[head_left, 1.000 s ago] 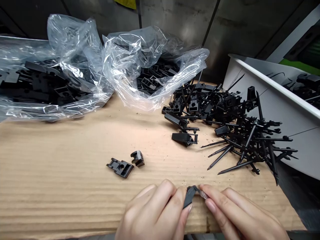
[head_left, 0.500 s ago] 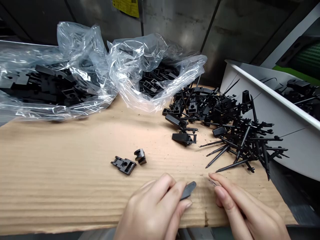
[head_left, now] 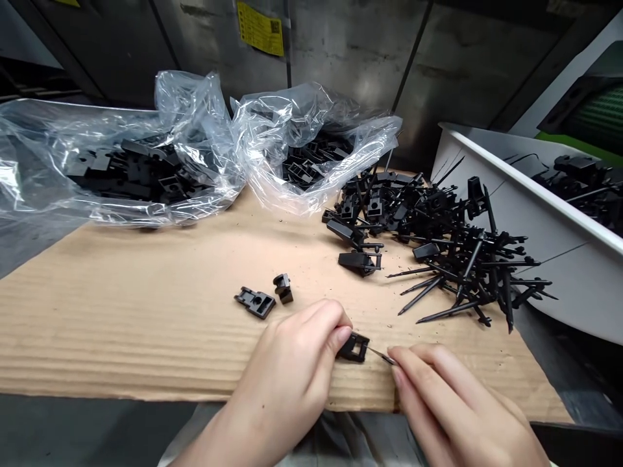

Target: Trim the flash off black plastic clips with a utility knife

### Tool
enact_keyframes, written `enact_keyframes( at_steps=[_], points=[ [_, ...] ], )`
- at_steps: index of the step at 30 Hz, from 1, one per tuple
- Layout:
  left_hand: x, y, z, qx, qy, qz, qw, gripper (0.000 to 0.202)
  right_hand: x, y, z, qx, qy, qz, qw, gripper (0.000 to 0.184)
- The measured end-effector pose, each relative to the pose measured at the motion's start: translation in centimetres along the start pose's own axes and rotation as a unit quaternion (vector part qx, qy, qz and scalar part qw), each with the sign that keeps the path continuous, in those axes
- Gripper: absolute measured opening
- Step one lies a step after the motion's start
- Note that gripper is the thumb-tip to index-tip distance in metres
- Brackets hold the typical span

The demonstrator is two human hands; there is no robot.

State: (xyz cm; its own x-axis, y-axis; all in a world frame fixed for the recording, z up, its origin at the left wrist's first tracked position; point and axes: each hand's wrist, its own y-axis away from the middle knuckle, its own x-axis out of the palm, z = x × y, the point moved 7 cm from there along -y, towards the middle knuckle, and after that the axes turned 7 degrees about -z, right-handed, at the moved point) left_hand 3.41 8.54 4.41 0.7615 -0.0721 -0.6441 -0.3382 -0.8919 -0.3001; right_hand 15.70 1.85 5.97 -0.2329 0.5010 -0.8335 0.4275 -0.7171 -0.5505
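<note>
1. At the lower centre of the frame, my left hand [head_left: 298, 363] has thumb and index finger pinched closed on a small black part [head_left: 359, 348], whose far end, with a rectangular opening, sticks out to the right.
2. At the lower right, my right hand [head_left: 455, 395] grips a thin pointed tool [head_left: 382, 355] between thumb and fingertips, with no gap but the tool's own thickness.
3. Its tip points left at the part's end; whether they touch, I cannot tell.
4. Left of centre, near my left knuckles, a flat black clip [head_left: 256, 302] and a smaller curved piece [head_left: 283, 288] lie side by side on the cardboard [head_left: 146, 292].
5. Right of centre spreads a tangled heap of black pieces [head_left: 418, 207], beside a white bin [head_left: 559, 227].
6. Across the upper left and upper middle, two clear plastic bags [head_left: 195, 110] hold more black pieces.
</note>
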Motion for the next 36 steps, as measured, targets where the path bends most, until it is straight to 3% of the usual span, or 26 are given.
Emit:
enact_keyframes(
  at_steps=[9, 20, 24, 28, 31, 36],
  points=[
    [-0.1, 0.5, 0.1, 0.021, -0.001, -0.024, 0.999, 0.023, 0.7, -1.0, 0.7, 0.033, 0.049, 0.005, 0.998, 0.035],
    [-0.3, 0.5, -0.2, 0.033, 0.003, -0.027, 0.999, 0.022, -0.4, 0.1, 0.4, 0.041, 0.057, -0.066, 0.995, 0.031],
    [-0.2, 0.4, -0.3, 0.029, -0.005, -0.024, 0.999, 0.024, -0.6, -0.5, 0.5, 0.016, 0.061, -0.044, 0.997, 0.031],
    [-0.2, 0.2, -0.3, 0.035, -0.004, -0.028, 0.999, 0.023, 0.0, -0.8, 0.4, -0.027, 0.065, 0.020, 0.997, 0.035],
    [-0.1, 0.2, -0.3, 0.029, -0.005, -0.020, 0.999, 0.023, 0.0, -0.8, 0.7, -0.061, 0.049, 0.014, 0.997, 0.036],
    [-0.2, 0.1, -0.4, 0.023, -0.011, -0.007, 1.000, 0.023, 0.1, -0.6, 0.7, -0.021, 0.022, 0.013, 0.999, 0.030]
  ],
)
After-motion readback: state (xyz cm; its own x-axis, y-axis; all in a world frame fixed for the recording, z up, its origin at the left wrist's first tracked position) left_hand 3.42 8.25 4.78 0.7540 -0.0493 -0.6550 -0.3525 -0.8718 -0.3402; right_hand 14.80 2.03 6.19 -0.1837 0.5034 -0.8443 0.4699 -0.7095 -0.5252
